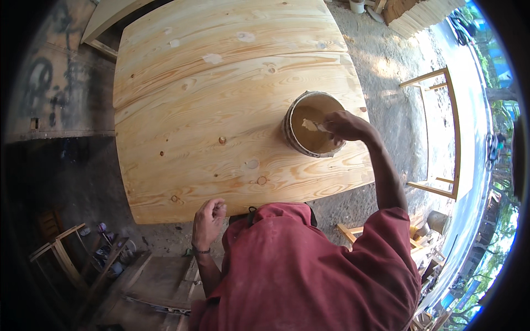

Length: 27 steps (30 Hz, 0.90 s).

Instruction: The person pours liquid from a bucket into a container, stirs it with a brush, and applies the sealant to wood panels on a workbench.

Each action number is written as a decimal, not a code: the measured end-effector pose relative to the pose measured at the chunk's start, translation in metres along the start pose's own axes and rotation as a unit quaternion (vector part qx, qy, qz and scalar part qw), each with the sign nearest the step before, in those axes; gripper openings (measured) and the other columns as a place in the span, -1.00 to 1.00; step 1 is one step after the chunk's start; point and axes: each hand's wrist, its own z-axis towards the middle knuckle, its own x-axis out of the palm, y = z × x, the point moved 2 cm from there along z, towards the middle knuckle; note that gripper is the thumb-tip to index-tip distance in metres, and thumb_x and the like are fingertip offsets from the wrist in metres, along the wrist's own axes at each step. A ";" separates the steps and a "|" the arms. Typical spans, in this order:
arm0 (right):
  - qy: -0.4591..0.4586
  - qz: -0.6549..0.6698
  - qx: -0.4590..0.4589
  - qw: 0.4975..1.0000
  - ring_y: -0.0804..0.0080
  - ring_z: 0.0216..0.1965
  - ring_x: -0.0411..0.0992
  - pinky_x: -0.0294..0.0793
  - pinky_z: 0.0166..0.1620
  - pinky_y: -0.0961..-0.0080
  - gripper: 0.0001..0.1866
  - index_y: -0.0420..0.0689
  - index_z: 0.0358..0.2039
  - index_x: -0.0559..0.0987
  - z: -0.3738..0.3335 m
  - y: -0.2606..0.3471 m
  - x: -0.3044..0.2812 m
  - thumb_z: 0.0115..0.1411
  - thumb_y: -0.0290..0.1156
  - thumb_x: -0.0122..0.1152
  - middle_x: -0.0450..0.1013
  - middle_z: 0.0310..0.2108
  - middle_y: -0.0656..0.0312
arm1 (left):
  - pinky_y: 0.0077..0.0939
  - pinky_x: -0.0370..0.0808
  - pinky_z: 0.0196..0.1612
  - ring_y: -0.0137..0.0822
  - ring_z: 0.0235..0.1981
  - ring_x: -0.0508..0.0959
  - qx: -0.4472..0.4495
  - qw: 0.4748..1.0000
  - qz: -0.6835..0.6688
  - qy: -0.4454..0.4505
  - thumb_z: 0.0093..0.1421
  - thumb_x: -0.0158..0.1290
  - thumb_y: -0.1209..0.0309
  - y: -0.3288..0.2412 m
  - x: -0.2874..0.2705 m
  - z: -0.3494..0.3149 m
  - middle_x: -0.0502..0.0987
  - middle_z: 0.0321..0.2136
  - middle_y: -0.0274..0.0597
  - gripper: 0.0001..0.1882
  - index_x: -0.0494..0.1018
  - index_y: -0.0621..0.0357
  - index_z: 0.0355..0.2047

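My right hand [348, 127] is over a round bucket [292, 139] that stands on the right part of a pale wooden tabletop [187, 121]. Its fingers are closed on what looks like a putty knife [312, 126], with a cream-coloured paste on its end, inside the bucket mouth. Most of the handle is hidden by the hand. My left hand [208, 222] hangs just off the table's near edge, its fingers loosely bent and apart, with nothing visible in it. Pale filler patches [212, 58] mark several spots on the boards, among darker knots.
A wooden frame [454, 138] stands on the ground to the right. Timber pieces and clutter [110, 254] lie at the lower left, and a grey container [439, 222] stands at the lower right. A stained wall [61, 83] borders the left side; stacked boards [419, 14] are at the far right.
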 end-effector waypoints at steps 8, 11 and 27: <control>-0.052 0.245 0.120 0.961 0.55 -0.57 0.47 0.38 -0.50 0.64 -0.66 -0.19 -0.29 0.49 -0.077 0.034 -0.010 0.34 -0.16 -0.09 0.50 -0.51 0.24 | -0.39 0.50 -0.36 -0.26 -0.42 0.56 0.331 0.852 -0.289 0.284 0.24 0.12 0.34 -0.179 -0.031 -0.037 0.53 -0.43 -0.14 -0.87 0.51 0.12 -0.32; -0.104 0.341 0.051 0.933 0.57 -0.58 0.40 0.32 -0.51 0.62 -0.63 -0.19 -0.26 0.50 -0.094 0.008 0.016 0.33 -0.11 -0.06 0.47 -0.51 0.24 | -0.27 0.51 -0.30 -0.14 -0.34 0.56 0.519 0.762 -0.223 0.317 0.23 0.11 0.17 -0.202 -0.001 -0.048 0.51 -0.36 -0.08 -0.68 0.45 0.20 -0.25; -0.183 0.151 0.073 0.969 0.11 -0.30 0.52 0.50 -0.21 0.29 -0.61 -0.15 0.06 0.49 -0.055 0.088 0.286 0.21 -0.35 0.11 0.51 -0.35 -0.08 | -0.10 0.48 -0.21 0.02 -0.27 0.55 0.495 0.638 -0.401 0.434 0.17 -0.01 0.34 -0.187 0.033 -0.192 0.52 -0.41 0.08 -0.75 0.42 0.34 -0.29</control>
